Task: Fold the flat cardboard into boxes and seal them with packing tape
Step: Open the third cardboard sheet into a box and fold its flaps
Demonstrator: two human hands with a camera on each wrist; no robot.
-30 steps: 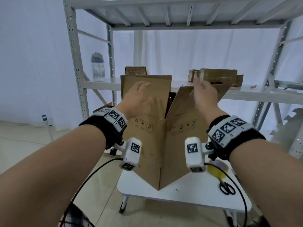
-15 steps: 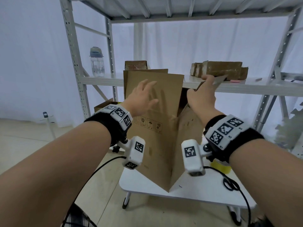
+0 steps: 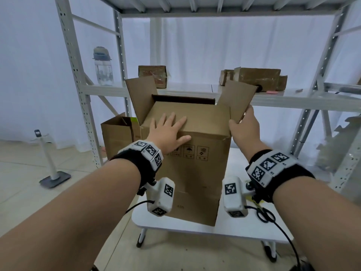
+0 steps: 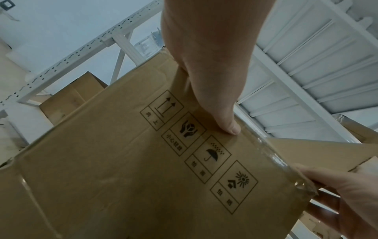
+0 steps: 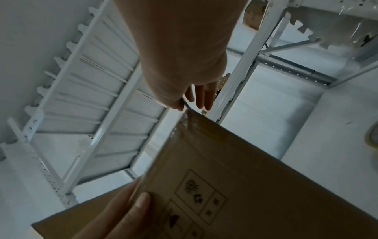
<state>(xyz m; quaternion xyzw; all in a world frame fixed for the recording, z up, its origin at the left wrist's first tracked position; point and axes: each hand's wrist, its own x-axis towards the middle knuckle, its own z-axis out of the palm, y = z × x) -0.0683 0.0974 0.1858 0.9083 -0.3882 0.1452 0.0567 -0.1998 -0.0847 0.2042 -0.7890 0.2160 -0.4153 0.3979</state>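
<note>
the box (image 3: pixel 195 163) is standing on the counter (image 3: pixel 230 225). the left hand (image 3: pixel 168 132), grip released, is pressing flat on the near flap (image 3: pixel 195 118). the right hand (image 3: pixel 244 130) is grasping the side flap (image 3: pixel 237 100). keep the palm pressing while folding the side flap inward. under the left grip, handling symbols (image 4: pixel 196 145) are showing; their characters are too small to read.

Small white table (image 3: pixel 195 228): cardboard box (image 3: pixel 195 173) stands upright on it; black scissors (image 3: pixel 265 216) lie at its right. Grey shelf (image 3: pixel 293 98) behind carries water bottle (image 3: pixel 103 65), brown parcels (image 3: pixel 256 77).
</note>
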